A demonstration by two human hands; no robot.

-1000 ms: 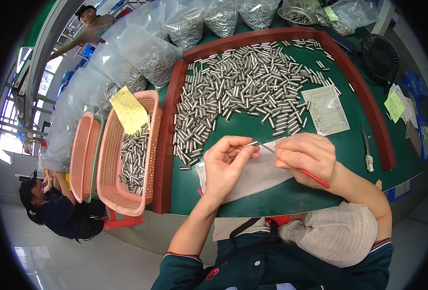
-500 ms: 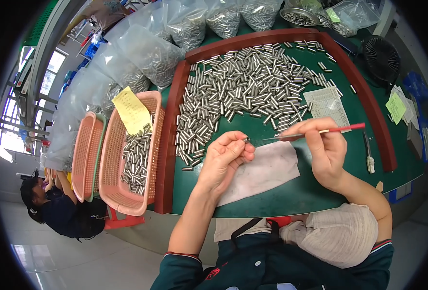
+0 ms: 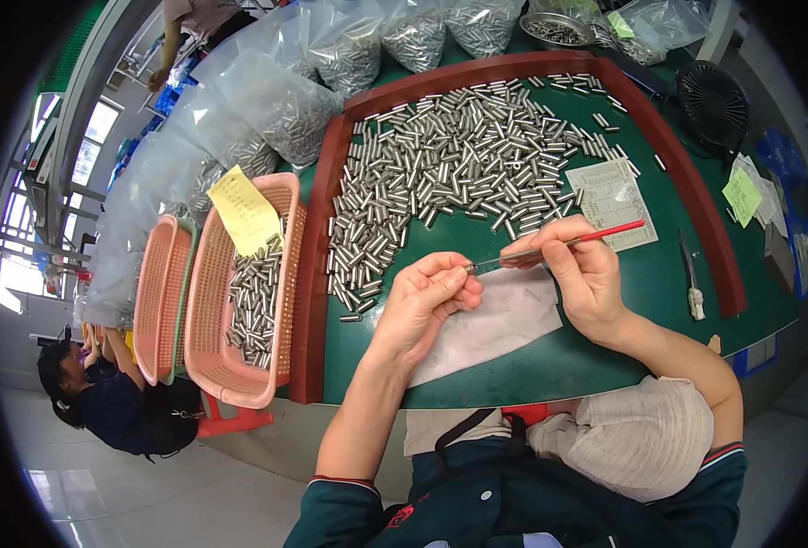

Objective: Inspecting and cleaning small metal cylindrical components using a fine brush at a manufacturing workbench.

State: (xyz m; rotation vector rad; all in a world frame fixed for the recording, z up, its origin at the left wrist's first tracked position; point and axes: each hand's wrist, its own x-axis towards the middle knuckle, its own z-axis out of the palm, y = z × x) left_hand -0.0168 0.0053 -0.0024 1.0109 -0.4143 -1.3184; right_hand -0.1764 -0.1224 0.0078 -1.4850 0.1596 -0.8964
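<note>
My left hand [image 3: 427, 292] is closed, pinching a small metal cylinder [image 3: 470, 268] between thumb and fingertips; only its end shows. In my right hand [image 3: 582, 279], held like a pen, is a thin red-handled tool [image 3: 616, 230] with a slender metal shaft. The shaft's tip meets the end of the cylinder, and whether it goes inside is too small to tell. Under both hands lies a white cloth [image 3: 504, 320] with grey smudges. Beyond them spreads a large heap of shiny metal cylinders [image 3: 459, 151] on the green tabletop [image 3: 605, 352].
A dark red wooden frame [image 3: 317, 265] borders the heap. To the left stand pink baskets [image 3: 205, 352], one holding cylinders and a yellow note. Filled plastic bags [image 3: 285, 110] line the back. A printed sheet [image 3: 616, 205], tweezers-like tool [image 3: 692, 279] and black fan [image 3: 712, 105] are at right.
My right hand has moved left and slightly down, bringing the tool's tip to the cylinder. The left hand keeps its pinch. At the far upper left, another person's arm has come into view.
</note>
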